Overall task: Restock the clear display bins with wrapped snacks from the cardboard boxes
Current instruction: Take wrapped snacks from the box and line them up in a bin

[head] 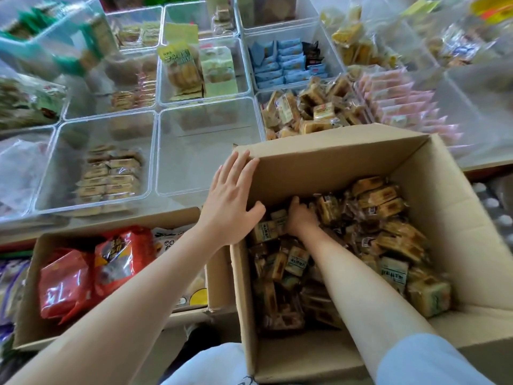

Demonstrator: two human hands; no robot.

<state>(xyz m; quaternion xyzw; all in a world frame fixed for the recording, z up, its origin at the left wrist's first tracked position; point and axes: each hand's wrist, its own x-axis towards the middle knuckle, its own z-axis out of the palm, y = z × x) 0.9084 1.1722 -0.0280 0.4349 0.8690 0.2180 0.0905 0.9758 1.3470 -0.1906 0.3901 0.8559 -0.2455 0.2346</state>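
Observation:
A large open cardboard box [455, 207] stands at the lower right, part full of small brown wrapped snacks [383, 218]. My left hand [233, 198] lies flat with spread fingers against the box's left wall, thumb over its rim. My right hand [301, 218] reaches down inside the box among the wrapped snacks, fingers curled into them; whether it grips one is hidden. Beyond the box, a clear bin [262, 118] holds the same brown snacks. Left of it, a clear bin [158, 173] looks almost empty.
A second cardboard box [30, 309] at the lower left holds red snack bags [83, 273]. Several more clear bins fill the shelf: pale wrapped cakes [111, 173], blue packets [286, 62], pink packets [402, 104], yellow-green packs [188, 70].

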